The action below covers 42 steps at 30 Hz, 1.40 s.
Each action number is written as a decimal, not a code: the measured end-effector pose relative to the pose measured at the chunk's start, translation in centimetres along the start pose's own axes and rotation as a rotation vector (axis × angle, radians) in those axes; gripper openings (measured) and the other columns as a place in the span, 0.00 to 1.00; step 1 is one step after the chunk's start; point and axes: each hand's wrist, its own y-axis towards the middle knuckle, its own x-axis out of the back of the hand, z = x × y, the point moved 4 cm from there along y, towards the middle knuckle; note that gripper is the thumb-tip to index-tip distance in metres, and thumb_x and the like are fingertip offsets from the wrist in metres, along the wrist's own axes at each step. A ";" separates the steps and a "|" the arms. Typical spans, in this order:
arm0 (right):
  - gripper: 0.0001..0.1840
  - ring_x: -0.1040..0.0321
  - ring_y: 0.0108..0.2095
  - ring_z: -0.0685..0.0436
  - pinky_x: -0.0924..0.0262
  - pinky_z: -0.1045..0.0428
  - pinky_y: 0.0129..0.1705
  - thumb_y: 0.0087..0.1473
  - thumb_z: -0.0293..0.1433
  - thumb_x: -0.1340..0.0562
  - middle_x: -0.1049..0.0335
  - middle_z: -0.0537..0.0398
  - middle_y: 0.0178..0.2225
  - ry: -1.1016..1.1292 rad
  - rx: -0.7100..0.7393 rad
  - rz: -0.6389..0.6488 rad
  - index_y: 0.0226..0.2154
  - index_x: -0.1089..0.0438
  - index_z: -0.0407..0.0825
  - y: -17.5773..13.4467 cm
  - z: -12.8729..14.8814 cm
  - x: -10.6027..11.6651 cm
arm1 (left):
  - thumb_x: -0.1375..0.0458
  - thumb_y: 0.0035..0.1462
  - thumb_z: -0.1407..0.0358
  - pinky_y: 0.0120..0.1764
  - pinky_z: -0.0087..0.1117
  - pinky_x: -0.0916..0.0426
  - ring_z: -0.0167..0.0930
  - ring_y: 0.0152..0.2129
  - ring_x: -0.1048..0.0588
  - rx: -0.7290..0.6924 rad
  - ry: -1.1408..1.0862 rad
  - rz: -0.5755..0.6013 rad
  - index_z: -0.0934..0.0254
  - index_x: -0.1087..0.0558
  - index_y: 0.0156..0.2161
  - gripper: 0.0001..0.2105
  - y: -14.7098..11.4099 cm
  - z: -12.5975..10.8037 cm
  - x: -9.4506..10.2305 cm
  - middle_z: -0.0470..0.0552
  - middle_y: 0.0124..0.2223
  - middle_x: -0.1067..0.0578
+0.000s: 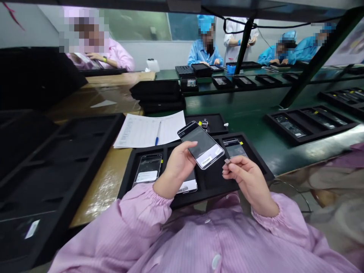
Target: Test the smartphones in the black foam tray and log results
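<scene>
My left hand (179, 165) is closed around the lower left edge of a smartphone (200, 142), thumb on its edge. The lit screen faces up and carries a white label near its bottom. Just right of the phone, my right hand (248, 178) pinches a small flat greyish piece (227, 161) between thumb and fingers; its exact kind is unclear. Both hands are above a black compartment tray (212, 184). In the tray lie a phone (148, 167) on the left, another phone (190, 184) partly hidden under my left wrist, and a third phone (233, 147) on the right.
Behind the tray lie a printed sheet (135, 131) with a blue pen (157, 133) and a smaller black tray (217, 122) holding small metal parts. Large black trays (59, 151) flank the left; a phone tray (311, 123) sits right. Co-workers (204, 51) sit across; a slanted post (309, 64) stands right.
</scene>
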 end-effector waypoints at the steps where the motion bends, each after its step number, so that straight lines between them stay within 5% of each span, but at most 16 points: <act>1: 0.13 0.22 0.29 0.48 0.24 0.54 0.32 0.45 0.37 0.23 0.20 0.56 0.29 0.015 -0.032 0.035 0.30 0.24 0.50 -0.3 -0.3 -0.4 | 0.39 0.44 0.76 0.39 0.29 0.26 0.30 0.31 0.22 -0.021 -0.009 -0.006 0.68 0.25 0.30 0.05 -0.2 -0.1 -0.2 0.49 0.30 0.21; 9: 0.15 0.20 0.42 0.44 0.24 0.54 0.37 0.52 0.35 0.28 0.18 0.53 0.39 0.175 -0.090 0.150 0.27 0.35 0.50 -1.6 -1.6 -3.5 | 0.35 0.44 0.78 0.45 0.31 0.27 0.29 0.34 0.22 -0.228 -0.053 0.027 0.66 0.25 0.37 0.13 -2.2 -0.2 -1.2 0.46 0.32 0.21; 20: 0.17 0.19 0.41 0.41 0.24 0.54 0.31 0.52 0.38 0.28 0.19 0.55 0.36 0.082 -0.046 0.101 0.28 0.36 0.51 -1.7 -1.5 -3.4 | 0.35 0.49 0.71 0.51 0.38 0.28 0.38 0.49 0.23 -0.451 0.064 0.099 0.57 0.30 0.51 0.23 -3.4 -0.3 -1.3 0.48 0.46 0.21; 33: 0.24 0.20 0.36 0.42 0.25 0.54 0.26 0.46 0.47 0.26 0.22 0.55 0.33 0.045 -0.144 0.123 0.33 0.34 0.51 -0.5 -4.3 -2.0 | 0.35 0.50 0.67 0.47 0.37 0.28 0.37 0.46 0.23 -0.343 0.142 0.090 0.58 0.31 0.49 0.20 -3.0 1.9 -1.7 0.48 0.46 0.23; 38: 0.21 0.22 0.29 0.44 0.33 0.56 0.21 0.51 0.47 0.30 0.22 0.52 0.29 -0.346 -0.259 0.313 0.31 0.32 0.48 1.2 -2.8 0.0 | 0.33 0.45 0.70 0.44 0.35 0.28 0.33 0.39 0.23 -0.297 0.215 0.012 0.61 0.34 0.44 0.21 -0.8 2.2 -0.5 0.47 0.42 0.23; 42: 0.11 0.26 0.28 0.46 0.36 0.55 0.24 0.53 0.40 0.32 0.23 0.54 0.27 -0.850 -0.049 0.313 0.29 0.26 0.50 3.5 1.0 3.6 | 0.33 0.40 0.74 0.47 0.40 0.28 0.34 0.37 0.23 -0.150 0.372 -0.036 0.61 0.35 0.42 0.23 1.7 4.0 0.8 0.48 0.39 0.23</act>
